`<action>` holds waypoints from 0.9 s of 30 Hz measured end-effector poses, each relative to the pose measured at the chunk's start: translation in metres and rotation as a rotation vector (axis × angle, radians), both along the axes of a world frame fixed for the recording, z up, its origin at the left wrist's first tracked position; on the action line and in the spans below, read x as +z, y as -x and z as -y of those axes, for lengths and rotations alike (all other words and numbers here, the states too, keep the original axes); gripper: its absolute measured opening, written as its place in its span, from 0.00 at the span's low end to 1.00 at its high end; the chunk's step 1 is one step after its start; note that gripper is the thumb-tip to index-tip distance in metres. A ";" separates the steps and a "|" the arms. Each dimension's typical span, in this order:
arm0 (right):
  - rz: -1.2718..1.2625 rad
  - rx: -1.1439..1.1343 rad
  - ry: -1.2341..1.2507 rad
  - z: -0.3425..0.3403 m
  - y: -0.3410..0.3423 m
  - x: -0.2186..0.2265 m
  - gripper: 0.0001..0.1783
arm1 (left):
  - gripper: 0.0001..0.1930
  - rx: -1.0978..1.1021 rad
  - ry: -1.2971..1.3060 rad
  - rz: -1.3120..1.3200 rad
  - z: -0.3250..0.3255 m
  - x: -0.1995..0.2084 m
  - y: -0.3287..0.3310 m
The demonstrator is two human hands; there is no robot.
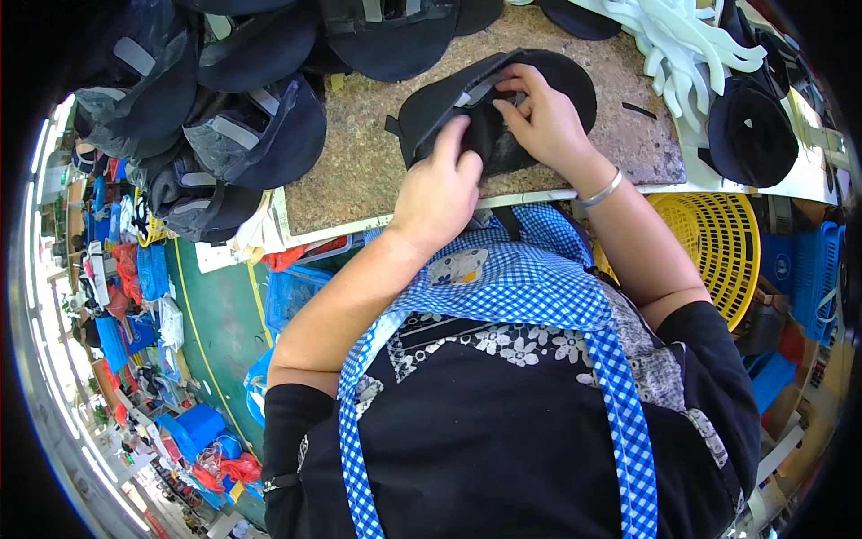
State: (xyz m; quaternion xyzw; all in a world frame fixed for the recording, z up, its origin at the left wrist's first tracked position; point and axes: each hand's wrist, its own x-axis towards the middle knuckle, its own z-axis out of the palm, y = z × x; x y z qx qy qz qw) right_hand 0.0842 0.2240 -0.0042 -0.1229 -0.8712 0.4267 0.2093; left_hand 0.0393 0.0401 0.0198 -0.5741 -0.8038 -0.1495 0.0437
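The black cap [485,142] lies on the table [346,166], just beside its near edge, probably light, soft in the crown and stiffer at the brim (the surer place to hold). The right hand's [549,124] thumb and fingers stand apart at its opening; whether the left hand's [438,187] fingers grip, I cannot tell. Turning room lies between piled caps [301,135] and white strips [687,38].

Both arms [341,301] reach forward. The left hand [437,190] pokes one finger [452,135] out; the right hand [546,121] bends its fingers [530,79].
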 end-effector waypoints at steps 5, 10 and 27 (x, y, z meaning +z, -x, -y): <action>-0.122 0.072 -0.070 -0.002 -0.008 -0.016 0.22 | 0.16 0.295 0.026 -0.026 -0.023 -0.001 0.004; -0.088 0.052 -0.151 -0.002 -0.008 -0.016 0.23 | 0.07 0.437 -0.093 0.145 -0.021 0.013 0.005; 0.123 0.018 -0.108 -0.030 -0.008 -0.011 0.22 | 0.21 0.025 0.264 -0.250 -0.019 -0.011 -0.012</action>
